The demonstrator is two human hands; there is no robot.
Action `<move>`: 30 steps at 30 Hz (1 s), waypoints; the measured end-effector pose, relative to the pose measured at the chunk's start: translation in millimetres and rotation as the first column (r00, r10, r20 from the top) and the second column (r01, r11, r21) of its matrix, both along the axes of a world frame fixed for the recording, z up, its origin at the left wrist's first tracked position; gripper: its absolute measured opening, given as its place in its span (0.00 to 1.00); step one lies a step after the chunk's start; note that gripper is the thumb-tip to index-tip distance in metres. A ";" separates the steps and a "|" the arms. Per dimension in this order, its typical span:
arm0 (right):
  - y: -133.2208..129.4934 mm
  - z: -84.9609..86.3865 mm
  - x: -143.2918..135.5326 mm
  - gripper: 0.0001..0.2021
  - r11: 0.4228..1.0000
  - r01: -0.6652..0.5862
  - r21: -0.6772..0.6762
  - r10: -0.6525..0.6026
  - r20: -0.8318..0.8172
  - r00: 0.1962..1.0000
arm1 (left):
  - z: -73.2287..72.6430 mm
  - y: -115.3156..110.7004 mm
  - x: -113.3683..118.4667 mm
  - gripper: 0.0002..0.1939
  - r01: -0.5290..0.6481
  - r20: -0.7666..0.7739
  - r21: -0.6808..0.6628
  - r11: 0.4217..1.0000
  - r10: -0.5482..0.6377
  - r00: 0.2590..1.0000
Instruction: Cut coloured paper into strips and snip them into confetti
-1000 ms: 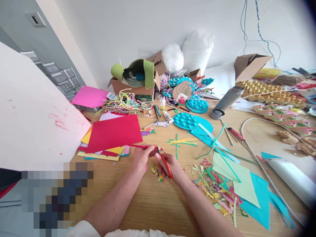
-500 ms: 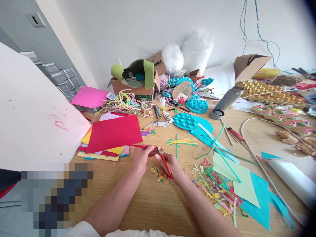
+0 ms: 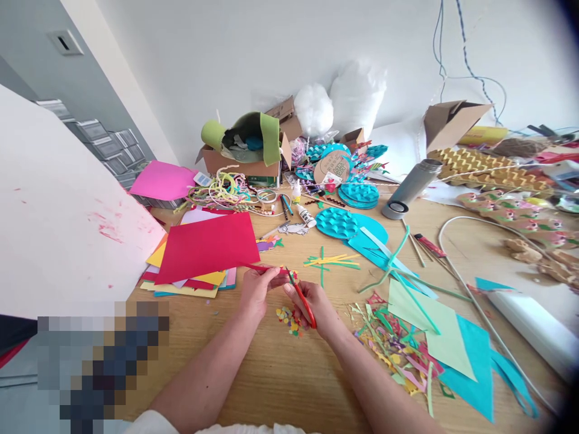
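Observation:
Between its thumb and fingers my left hand [image 3: 259, 290] pinches a narrow red paper strip [image 3: 253, 266], whose tail reaches left over the red sheet. My right hand [image 3: 316, 304] is closed around red-handled scissors [image 3: 304, 298], with the blades pointing up and left at the strip's right end. Small round paper bits [image 3: 289, 319] lie on the wooden table just below the scissors. Beyond my hands, yellow and green strips [image 3: 332, 261] lie crossed. A large red sheet [image 3: 210, 246] rests on stacked coloured paper to the left.
Colourful paper scraps [image 3: 398, 346] and green and blue sheets [image 3: 470, 361] lie at the right. Further back are glue bottles [image 3: 306, 216], a grey flask [image 3: 414, 187], blue textured discs [image 3: 338, 223] and a box [image 3: 239, 166]. A white board [image 3: 67, 211] stands at the left.
The view has shifted slightly. The scissor blades now look more closed at the end of the red strip; both hands keep nearly the same place.

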State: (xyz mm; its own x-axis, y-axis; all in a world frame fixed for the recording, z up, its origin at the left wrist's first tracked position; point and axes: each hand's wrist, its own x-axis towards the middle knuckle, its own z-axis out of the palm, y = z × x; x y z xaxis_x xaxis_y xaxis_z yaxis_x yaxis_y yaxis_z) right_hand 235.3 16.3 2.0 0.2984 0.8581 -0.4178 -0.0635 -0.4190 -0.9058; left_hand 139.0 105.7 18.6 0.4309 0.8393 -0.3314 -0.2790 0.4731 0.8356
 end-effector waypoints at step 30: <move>2.6 -1.5 -7.5 0.27 0.984 0.061 0.169 -0.046 -0.088 0.995 | -0.7 -33.7 12.2 0.10 -0.093 0.121 -0.336 0.937 0.141 0.983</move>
